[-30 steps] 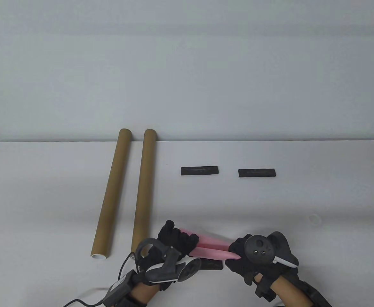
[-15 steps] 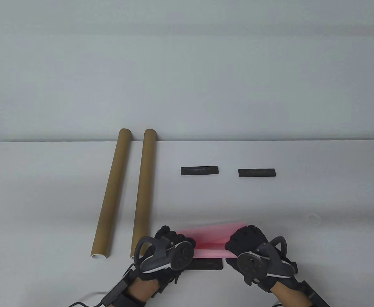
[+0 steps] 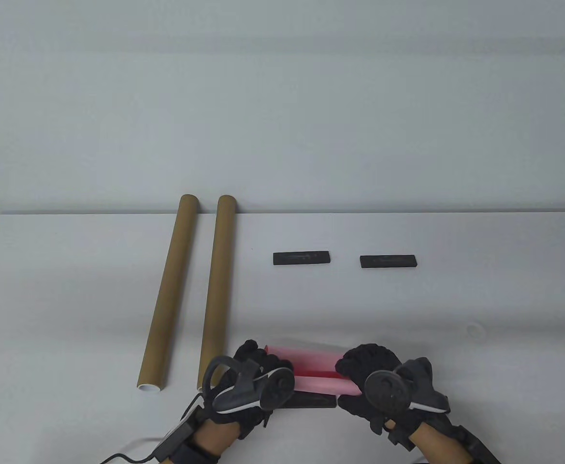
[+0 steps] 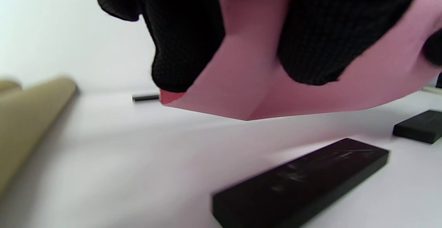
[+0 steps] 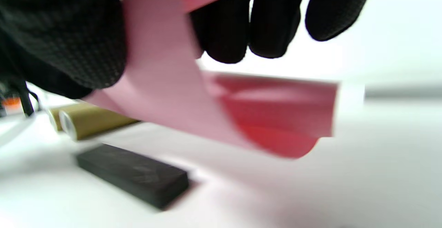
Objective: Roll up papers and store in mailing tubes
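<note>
Pink paper [image 3: 313,369], half-rolled, hangs above the near table edge, long axis left-right, between left hand [image 3: 258,374] and right hand [image 3: 374,374], both curled round its ends. 2 mailing tubes [image 3: 214,290] lie left, nearer the left hand, axes near-far, i.e. crosswise to the roll.

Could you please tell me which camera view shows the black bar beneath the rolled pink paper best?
The left wrist view: the black bar lies whole and unobstructed on the table. The right wrist view shows it smaller and blurred. In the table view only a sliver shows between the hands, below the pink paper.
</note>
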`<state>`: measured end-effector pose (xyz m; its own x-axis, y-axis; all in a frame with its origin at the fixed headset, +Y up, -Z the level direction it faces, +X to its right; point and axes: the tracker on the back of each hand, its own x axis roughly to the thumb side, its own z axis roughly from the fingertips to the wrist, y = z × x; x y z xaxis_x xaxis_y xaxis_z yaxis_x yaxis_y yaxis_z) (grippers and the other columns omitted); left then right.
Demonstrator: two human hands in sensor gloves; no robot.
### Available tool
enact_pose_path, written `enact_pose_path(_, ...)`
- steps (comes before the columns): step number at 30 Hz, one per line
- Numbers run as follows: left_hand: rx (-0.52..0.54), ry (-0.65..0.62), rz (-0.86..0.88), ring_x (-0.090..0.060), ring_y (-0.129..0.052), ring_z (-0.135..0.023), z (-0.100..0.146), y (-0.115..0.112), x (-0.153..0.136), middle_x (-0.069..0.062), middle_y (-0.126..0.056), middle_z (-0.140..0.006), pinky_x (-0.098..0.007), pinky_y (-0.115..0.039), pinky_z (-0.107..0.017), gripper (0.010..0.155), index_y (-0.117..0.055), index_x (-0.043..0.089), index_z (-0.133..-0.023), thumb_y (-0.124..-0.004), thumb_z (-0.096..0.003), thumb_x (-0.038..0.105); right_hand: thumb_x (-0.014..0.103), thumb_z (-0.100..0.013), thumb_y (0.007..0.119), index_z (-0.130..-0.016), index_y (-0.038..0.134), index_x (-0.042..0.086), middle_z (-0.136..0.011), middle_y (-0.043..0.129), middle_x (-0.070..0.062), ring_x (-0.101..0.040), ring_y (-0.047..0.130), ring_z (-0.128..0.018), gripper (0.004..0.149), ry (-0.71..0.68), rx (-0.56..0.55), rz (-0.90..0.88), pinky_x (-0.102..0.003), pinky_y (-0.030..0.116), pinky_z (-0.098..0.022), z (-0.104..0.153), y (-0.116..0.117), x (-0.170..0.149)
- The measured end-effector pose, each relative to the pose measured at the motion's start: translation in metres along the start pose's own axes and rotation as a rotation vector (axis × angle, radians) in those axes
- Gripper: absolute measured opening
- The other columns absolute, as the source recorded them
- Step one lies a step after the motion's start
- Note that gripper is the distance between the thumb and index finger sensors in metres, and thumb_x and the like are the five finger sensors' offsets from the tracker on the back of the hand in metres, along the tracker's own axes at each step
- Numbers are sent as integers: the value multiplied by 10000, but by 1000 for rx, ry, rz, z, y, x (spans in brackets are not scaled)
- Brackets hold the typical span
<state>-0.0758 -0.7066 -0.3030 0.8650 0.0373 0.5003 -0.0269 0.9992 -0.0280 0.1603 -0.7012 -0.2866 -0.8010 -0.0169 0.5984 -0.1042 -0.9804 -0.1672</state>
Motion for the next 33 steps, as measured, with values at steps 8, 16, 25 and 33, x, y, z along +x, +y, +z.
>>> enact_pose_path(8, 65, -46, -191, -170, -1017, -737, 6, -1, 8, 91, -970, -739, -527, -634, -727, 635, -774, 345, -876, -902, -318, 620, 467, -444, 915, -743, 940, 199, -785, 971, -81, -399, 953, -782, 403, 71, 66, -172, -657, 740, -623, -4, -1, 1)
enact_pose_path(16, 149, -94, -259, -95, -1066, -611, 5, 5, 12, 143, -1006, -605, -490, -684, -708, 527, -825, 374, -794, -940, -316, 562, 500, -441, 912, -771, 934, 149, -796, 954, -132, -443, 934, -766, 482, 108, 116, -395, -666, 742, -589, -3, 6, -13)
enact_pose_path(25, -68, 8, 109, -114, -1077, -550, -6, -7, -9, 124, -1026, -541, -487, -703, -691, 429, -883, 375, -730, -932, -338, 544, 474, -441, 915, -879, 848, 208, -939, 850, -78, -414, 825, -918, 517, 12, -76, 7, -666, 674, -689, 1, 0, 3)
enact_pose_path(33, 127, -120, -294, -169, -984, -790, 3, -3, 10, 90, -929, -802, -516, -642, -717, 695, -718, 356, -929, -916, -312, 609, 503, -445, 897, -730, 964, 175, -764, 982, -100, -412, 958, -751, 439, 92, 74, -264, -657, 743, -608, -2, 9, -12)
